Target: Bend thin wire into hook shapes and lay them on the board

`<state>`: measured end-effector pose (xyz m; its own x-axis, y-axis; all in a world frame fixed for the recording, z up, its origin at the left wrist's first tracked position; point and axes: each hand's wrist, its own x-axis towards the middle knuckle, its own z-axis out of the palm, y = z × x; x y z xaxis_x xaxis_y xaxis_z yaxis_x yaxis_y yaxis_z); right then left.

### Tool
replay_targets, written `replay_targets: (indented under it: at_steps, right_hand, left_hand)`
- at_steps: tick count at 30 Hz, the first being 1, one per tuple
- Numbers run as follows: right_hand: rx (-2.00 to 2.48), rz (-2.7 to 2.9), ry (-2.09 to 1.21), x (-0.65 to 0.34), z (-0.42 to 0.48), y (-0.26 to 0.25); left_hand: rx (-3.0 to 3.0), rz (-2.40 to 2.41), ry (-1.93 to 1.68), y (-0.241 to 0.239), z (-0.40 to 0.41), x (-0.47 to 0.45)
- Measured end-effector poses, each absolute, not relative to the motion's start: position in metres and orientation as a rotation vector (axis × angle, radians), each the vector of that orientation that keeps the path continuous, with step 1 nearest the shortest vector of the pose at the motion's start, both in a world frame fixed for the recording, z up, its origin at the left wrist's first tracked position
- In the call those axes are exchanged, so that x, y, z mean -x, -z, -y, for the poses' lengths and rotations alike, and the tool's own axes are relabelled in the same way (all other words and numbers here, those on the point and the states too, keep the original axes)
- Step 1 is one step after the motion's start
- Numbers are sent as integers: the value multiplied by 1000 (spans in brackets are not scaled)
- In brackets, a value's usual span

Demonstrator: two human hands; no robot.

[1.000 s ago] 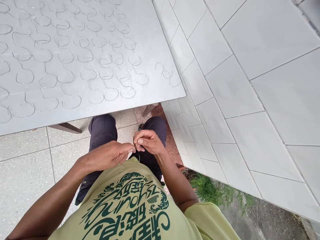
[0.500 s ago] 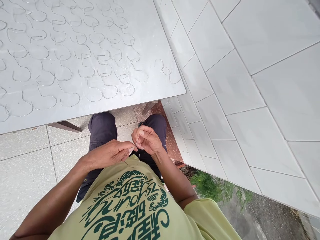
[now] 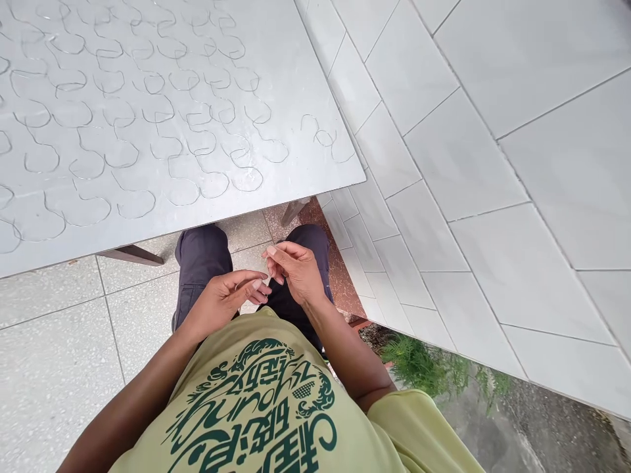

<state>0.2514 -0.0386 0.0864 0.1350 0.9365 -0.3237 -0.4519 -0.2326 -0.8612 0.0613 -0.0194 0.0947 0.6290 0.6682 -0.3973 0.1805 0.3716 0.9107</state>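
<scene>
Just this side of the table [image 3: 290,72], the left hand [image 3: 221,303] loosens, its hold unclear; beside it, the right hand [image 3: 298,272] pinches thin wire [image 3: 269,278], apparently a regrip.

I'm looking down on what seems a porch or terrace: speckled floor tiles [image 3: 54,355] underfoot, a white tiled wall [image 3: 473,164] filling my right, and there, just past its lower edge, leafy greenery [image 3: 424,368] and rough grey ground [image 3: 552,427]! Bent wires [image 3: 158,122] covering the tabletop [image 3: 315,72] suggest handwork.
</scene>
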Motion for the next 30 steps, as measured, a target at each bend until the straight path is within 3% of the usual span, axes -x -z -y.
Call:
replay_targets:
  at_steps: [24, 30]
  right_hand:
    - [1097, 1248, -1274, -288, 30, -91]
    - [1089, 1685, -1007, -299, 27, -97]
  left_hand:
    - [-917, -855, -481, -112, 17, -62]
    - [-916, -885, -452, -114, 14, -58]
